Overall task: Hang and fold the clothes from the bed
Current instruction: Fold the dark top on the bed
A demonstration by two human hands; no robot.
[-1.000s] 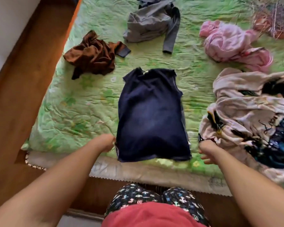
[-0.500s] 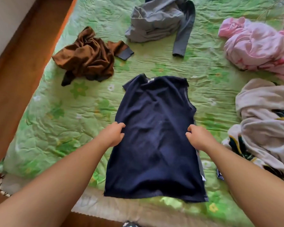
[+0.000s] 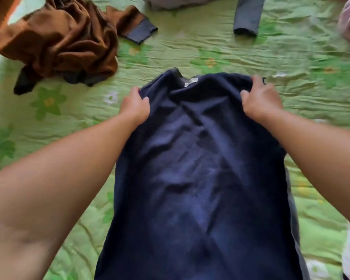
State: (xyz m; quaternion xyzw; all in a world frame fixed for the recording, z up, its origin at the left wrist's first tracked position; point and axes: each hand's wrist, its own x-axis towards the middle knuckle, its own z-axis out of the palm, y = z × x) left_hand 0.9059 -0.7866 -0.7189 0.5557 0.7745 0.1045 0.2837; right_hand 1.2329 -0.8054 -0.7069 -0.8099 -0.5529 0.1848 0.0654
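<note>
Navy top (image 3: 200, 178) lies flat, collar end away from the person, on the green bed cover (image 3: 251, 57), evidently spread for folding; left hand (image 3: 134, 107) and right hand (image 3: 261, 102) each grip a shoulder corner, fingers curled into the cloth, apparently to fold it over.

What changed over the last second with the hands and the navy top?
Both hands slid up the navy top from its near hem to its shoulders; the left hand and right hand now grip the cloth there, bunching it. The top still lies on the green quilt; the brown garment stays crumpled beside it.
</note>
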